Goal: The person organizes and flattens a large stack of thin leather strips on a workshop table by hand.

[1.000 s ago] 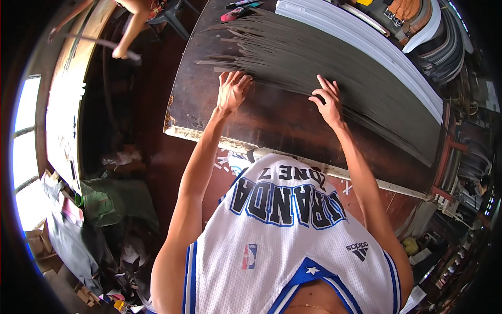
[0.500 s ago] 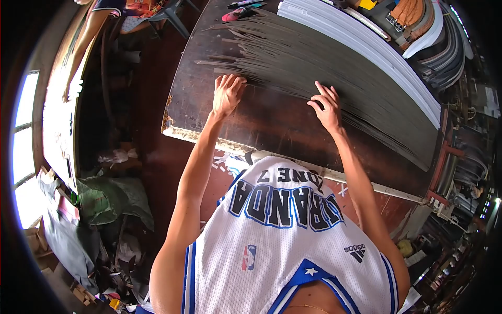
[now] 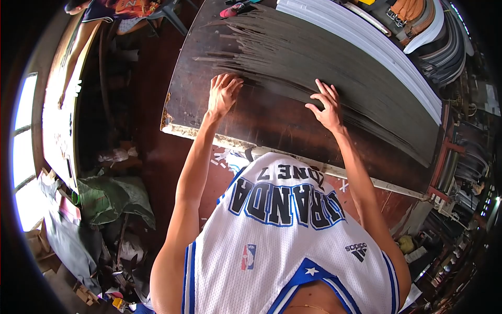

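I have left hand (image 3: pixel 224 95) curled by strips (image 3: pixel 324 57), grip unclear; right hand (image 3: pixel 327 107) part-open at their near edge, nothing visibly gripped

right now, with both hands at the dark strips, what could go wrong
The dark strips look thin and their ends are uneven near the left hand, so pulling one might drag or skew its neighbours. The white strips lie along their far side, so a hard push away could shift those too. The table's near left corner looks chipped and might snag a strip drawn over it.
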### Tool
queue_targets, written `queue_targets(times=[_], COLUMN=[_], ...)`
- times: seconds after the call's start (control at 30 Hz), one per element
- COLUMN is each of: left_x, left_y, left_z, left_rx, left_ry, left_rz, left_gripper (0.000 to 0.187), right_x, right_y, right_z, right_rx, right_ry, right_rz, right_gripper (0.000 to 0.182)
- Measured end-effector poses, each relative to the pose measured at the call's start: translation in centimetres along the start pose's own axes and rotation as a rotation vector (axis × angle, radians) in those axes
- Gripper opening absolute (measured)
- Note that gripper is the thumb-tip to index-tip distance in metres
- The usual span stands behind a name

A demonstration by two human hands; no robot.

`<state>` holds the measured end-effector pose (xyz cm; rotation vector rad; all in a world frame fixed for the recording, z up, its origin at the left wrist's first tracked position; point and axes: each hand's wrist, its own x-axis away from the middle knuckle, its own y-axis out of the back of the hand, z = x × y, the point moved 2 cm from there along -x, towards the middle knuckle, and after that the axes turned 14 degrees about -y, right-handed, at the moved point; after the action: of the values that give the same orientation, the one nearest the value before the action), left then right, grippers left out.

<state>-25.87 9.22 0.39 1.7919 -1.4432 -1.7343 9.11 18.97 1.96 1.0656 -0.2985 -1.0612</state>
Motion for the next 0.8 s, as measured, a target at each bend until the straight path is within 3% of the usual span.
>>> queue_targets(times=[0.8], left_x=[0.72], left_y=[-0.27], left_z=[0.22], left_rx=[-0.028], left_ry=[-0.025], left_rz=[0.041], left_gripper=[0.017], right_x=[0.09], right_y=[-0.55], right_z=[0.01], right_rx=[0.05], right_ry=[-0.015], right_rz=[-0.02], right_gripper=[0.026])
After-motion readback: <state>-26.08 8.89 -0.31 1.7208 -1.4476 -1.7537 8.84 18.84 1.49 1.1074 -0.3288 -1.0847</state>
